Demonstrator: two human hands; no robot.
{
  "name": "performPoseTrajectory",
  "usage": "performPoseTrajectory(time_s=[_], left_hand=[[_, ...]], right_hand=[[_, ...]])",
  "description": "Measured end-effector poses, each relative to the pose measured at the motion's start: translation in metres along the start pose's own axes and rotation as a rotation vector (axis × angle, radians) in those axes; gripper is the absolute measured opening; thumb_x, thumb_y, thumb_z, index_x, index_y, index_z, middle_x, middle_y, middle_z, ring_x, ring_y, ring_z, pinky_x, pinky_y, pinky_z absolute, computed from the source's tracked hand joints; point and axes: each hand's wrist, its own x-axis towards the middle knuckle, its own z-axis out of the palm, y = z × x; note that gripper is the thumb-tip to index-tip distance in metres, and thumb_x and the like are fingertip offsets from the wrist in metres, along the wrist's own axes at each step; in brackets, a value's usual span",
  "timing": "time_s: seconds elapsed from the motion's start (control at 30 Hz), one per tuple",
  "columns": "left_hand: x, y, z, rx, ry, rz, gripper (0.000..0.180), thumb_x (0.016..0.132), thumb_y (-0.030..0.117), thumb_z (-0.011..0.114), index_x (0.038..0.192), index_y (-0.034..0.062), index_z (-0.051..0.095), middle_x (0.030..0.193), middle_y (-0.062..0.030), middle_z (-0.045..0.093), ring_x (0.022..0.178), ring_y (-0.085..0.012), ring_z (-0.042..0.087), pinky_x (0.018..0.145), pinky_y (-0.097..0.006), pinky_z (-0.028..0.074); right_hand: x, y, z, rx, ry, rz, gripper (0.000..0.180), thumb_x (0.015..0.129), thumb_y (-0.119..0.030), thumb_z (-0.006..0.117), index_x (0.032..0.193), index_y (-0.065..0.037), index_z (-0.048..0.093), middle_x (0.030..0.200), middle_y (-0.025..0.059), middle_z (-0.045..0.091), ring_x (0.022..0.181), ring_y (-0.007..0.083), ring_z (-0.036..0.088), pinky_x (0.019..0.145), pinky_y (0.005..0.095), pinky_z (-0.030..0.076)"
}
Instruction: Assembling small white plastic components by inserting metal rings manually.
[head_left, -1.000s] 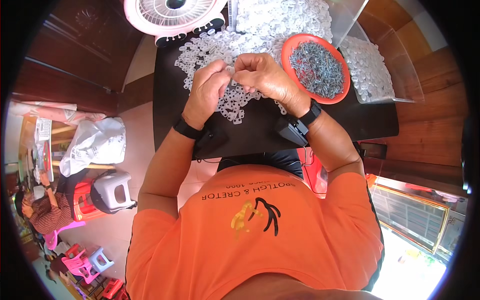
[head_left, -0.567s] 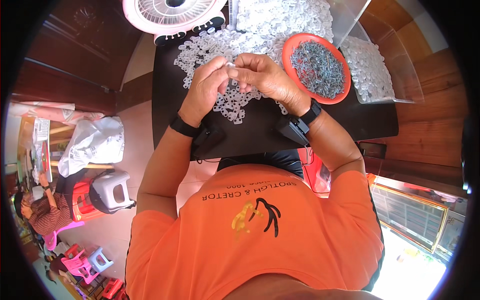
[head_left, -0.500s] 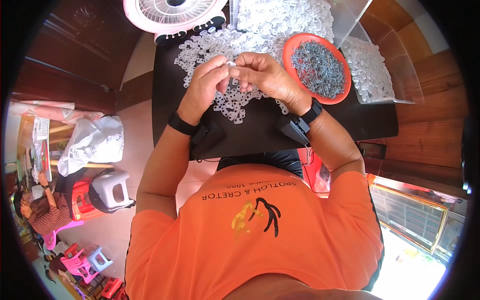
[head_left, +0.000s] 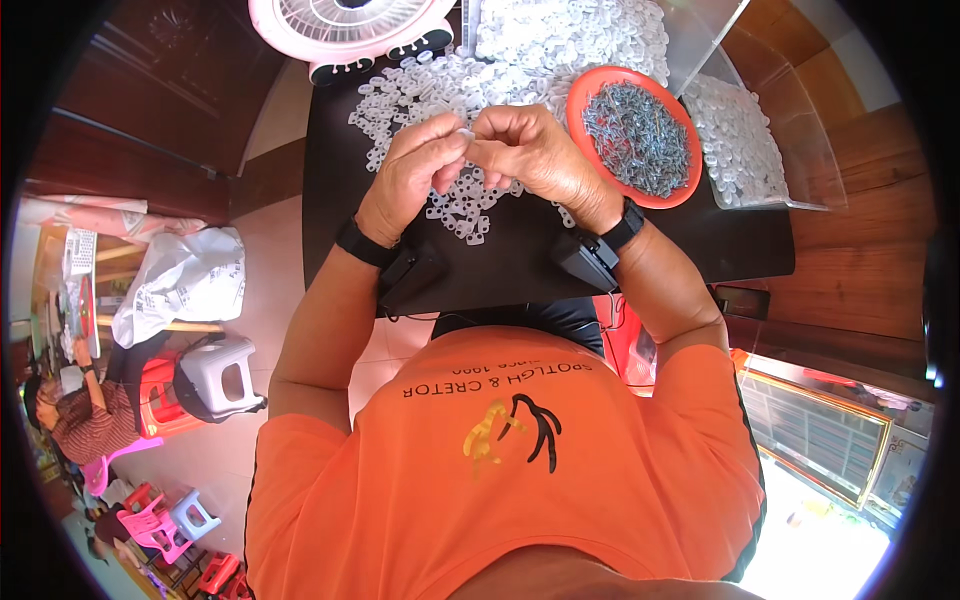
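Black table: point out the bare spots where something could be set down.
The black table is bare along its near edge, between the wrists, and at the right below the orange dish. The far half is crowded: white plastic pieces, the clear tray, the fan, and both hands.

My left hand [head_left: 410, 180] and right hand [head_left: 535, 160] meet fingertip to fingertip over the table [head_left: 500, 270], just above a pile of small plastic pcs [head_left: 440, 95]. Bowl of metal bits [head_left: 635, 135] sits right of my right hand. Clear tray [head_left: 745, 135] further right. Fan [head_left: 345, 25] at far edge, behind left hand. Stool [head_left: 215, 375] on floor, left of table.
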Motion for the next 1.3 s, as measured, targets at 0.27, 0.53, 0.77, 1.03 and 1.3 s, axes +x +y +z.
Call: performPoseTrajectory(time_s=[0.27, 0.53, 0.77, 1.03, 1.3], left_hand=[[-0.002, -0.002, 0.003, -0.012, 0.008, 0.028, 0.025, 0.091, 0.022, 0.044, 0.087, -0.0013, 0.052, 0.060, -0.0010, 0.041, 0.054, -0.0097, 0.039, 0.051, -0.023, 0.032], [0.002, -0.002, 0.007, 0.014, 0.058, 0.097, 0.025, 0.093, 0.027, 0.043, 0.091, 0.0029, 0.050, 0.068, -0.0030, 0.049, 0.063, -0.0112, 0.048, 0.061, -0.023, 0.039], [0.001, 0.002, 0.005, 0.048, 0.071, 0.054, 0.026, 0.093, 0.027, 0.043, 0.087, 0.0025, 0.051, 0.065, -0.0027, 0.047, 0.059, -0.0104, 0.046, 0.058, -0.022, 0.037], [0.002, 0.000, 0.004, 0.003, 0.090, 0.118, 0.017, 0.089, 0.020, 0.047, 0.087, 0.0026, 0.050, 0.066, -0.0036, 0.050, 0.060, -0.0107, 0.047, 0.059, -0.023, 0.038], [0.002, 0.003, 0.008, 0.024, 0.210, 0.125, 0.017, 0.087, 0.018, 0.049, 0.081, 0.0024, 0.051, 0.063, -0.0021, 0.049, 0.056, -0.0087, 0.045, 0.055, -0.022, 0.037]], right_hand=[[-0.003, -0.010, -0.004, -0.039, -0.037, 0.033, 0.017, 0.084, -0.017, 0.064, 0.074, -0.004, 0.058, 0.064, -0.0024, 0.057, 0.056, 0.0042, 0.057, 0.049, 0.0175, 0.042], [0.000, -0.002, -0.014, 0.083, -0.053, 0.003, 0.015, 0.086, -0.016, 0.061, 0.078, -0.003, 0.060, 0.067, -0.0006, 0.060, 0.059, 0.0055, 0.058, 0.053, 0.0191, 0.045], [0.003, 0.004, -0.010, 0.082, -0.066, -0.013, 0.014, 0.087, -0.014, 0.060, 0.079, -0.002, 0.061, 0.068, 0.0002, 0.060, 0.060, 0.0058, 0.058, 0.055, 0.0202, 0.047], [0.004, 0.002, -0.009, 0.123, -0.032, -0.056, 0.017, 0.087, -0.016, 0.060, 0.076, -0.002, 0.059, 0.067, 0.0024, 0.059, 0.061, 0.0084, 0.057, 0.056, 0.0223, 0.047], [0.005, 0.007, -0.011, 0.120, -0.111, -0.072, 0.014, 0.087, -0.015, 0.061, 0.085, -0.001, 0.060, 0.072, 0.0010, 0.059, 0.067, 0.0074, 0.054, 0.061, 0.0224, 0.046]])
